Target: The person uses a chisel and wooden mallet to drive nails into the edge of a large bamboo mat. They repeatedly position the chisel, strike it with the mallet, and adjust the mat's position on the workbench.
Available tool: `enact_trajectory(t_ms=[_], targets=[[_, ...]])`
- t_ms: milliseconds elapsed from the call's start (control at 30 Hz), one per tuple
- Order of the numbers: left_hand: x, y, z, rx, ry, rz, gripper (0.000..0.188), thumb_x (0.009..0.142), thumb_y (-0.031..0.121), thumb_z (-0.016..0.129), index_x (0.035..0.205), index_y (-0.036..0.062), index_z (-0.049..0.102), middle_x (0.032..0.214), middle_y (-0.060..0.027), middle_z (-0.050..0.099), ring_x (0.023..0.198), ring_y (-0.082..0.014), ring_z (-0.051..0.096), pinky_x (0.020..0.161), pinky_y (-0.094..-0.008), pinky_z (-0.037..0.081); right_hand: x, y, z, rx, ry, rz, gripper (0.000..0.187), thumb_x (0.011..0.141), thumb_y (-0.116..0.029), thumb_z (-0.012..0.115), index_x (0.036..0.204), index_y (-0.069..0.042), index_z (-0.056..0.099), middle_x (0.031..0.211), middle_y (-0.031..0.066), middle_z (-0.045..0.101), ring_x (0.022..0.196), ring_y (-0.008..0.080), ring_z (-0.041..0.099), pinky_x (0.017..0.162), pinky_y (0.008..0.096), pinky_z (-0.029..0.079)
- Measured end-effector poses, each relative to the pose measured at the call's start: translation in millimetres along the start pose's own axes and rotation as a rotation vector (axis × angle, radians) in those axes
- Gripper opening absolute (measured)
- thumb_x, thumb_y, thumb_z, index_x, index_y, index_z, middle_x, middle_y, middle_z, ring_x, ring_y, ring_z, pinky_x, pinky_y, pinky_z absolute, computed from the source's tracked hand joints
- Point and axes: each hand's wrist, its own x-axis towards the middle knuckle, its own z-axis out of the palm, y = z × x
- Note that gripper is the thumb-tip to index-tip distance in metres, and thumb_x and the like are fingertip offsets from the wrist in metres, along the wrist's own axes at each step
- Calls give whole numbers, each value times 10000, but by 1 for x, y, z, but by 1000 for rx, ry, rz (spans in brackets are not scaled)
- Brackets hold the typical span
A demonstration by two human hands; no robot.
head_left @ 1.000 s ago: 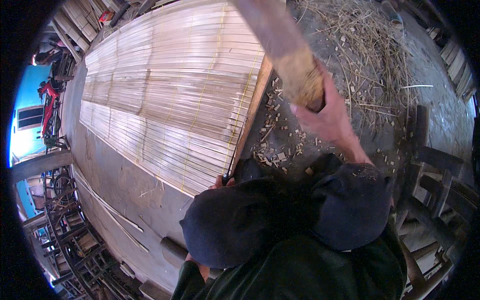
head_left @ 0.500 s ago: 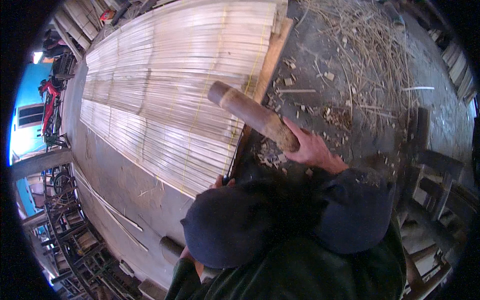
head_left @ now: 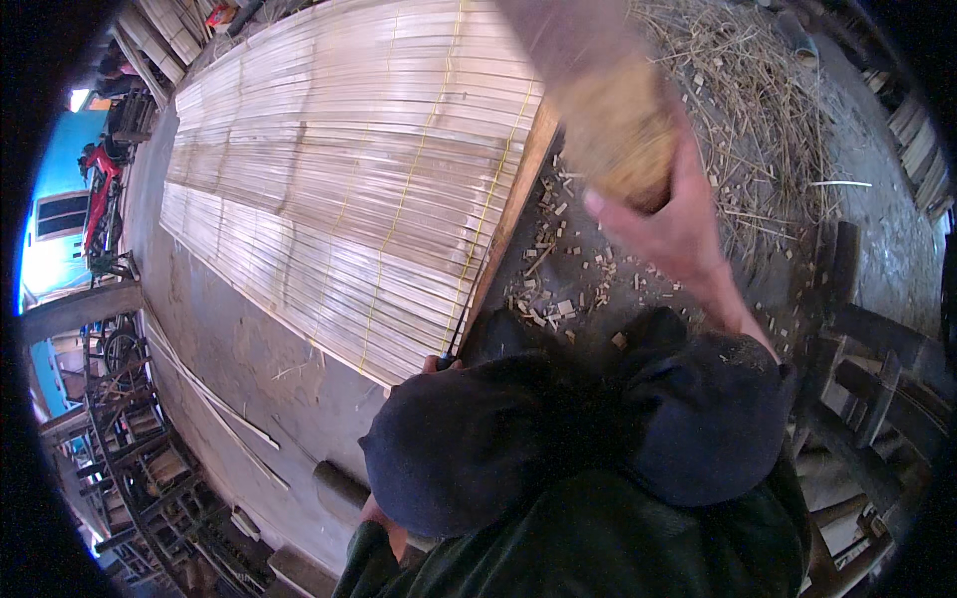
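My right hand (head_left: 683,219) is closed around the rough, yellowish end of a thick brown bamboo club (head_left: 608,100). The club is raised close to the camera, blurred, its far end cut off by the top of the view. Beyond my left knee, the fingers of my left hand (head_left: 433,365) grip a dark-handled tool (head_left: 446,361); my knee hides most of that hand. The tool's thin dark part lies along the right edge of a long mat of split bamboo strips (head_left: 329,179), bound with yellow cords. A wooden board (head_left: 513,209) shows beneath this edge.
Cut bamboo chips (head_left: 563,304) litter the floor right of the mat, below a heap of thin shavings (head_left: 748,130). Long strips (head_left: 214,399) lie at left beside dark wooden frames (head_left: 140,468). More wooden frames (head_left: 877,349) stand at right; a red motorcycle (head_left: 100,199) is far left.
My right hand has lifted the bamboo club up from over the mat's edge, toward the camera and to the right. The left hand stays at the mat's near corner with the dark-handled tool.
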Motion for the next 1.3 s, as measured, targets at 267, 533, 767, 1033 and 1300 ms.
enact_trajectory(t_ms=[267, 533, 767, 1033, 1300], targets=[[-9, -1, -8, -35, 19, -25, 398, 871, 435, 705, 921, 56, 592, 693, -172, 642, 716, -351, 661, 649, -447, 499, -103, 98, 29, -182, -471, 197, 932, 751, -414, 776, 1475, -79, 296, 1256, 236, 587, 1101, 368, 627, 938, 454, 513], [-38, -22, -13, -58, 62, -118, 400, 866, 428, 714, 922, 52, 591, 695, -171, 640, 709, -341, 655, 652, -439, 500, -126, 98, 26, -316, -630, 438, 931, 741, -371, 772, 1504, -159, 283, 1219, 269, 607, 1059, 428, 638, 900, 492, 526], [-44, -36, -5, -107, 125, -162, 402, 861, 423, 721, 924, 48, 590, 697, -171, 639, 703, -333, 650, 654, -432, 500, -110, 95, 3, -273, -369, 528, 923, 742, -306, 788, 1501, -99, 305, 1276, 247, 594, 1172, 387, 602, 980, 442, 487], [-28, -41, 1, -199, 167, -181, 405, 855, 416, 730, 925, 44, 588, 699, -170, 638, 697, -324, 644, 657, -424, 501, -86, 171, -124, -920, -145, 465, 880, 743, -355, 752, 1490, -174, 323, 1254, 223, 606, 1085, 393, 634, 903, 471, 526], [23, 51, -38, -132, 92, 2, 445, 844, 421, 735, 930, 10, 585, 715, -201, 644, 701, -350, 650, 643, -425, 505, 30, 182, -114, -1196, -439, 379, 827, 757, -332, 703, 1480, -198, 326, 1205, 229, 596, 1066, 421, 627, 875, 526, 523]])
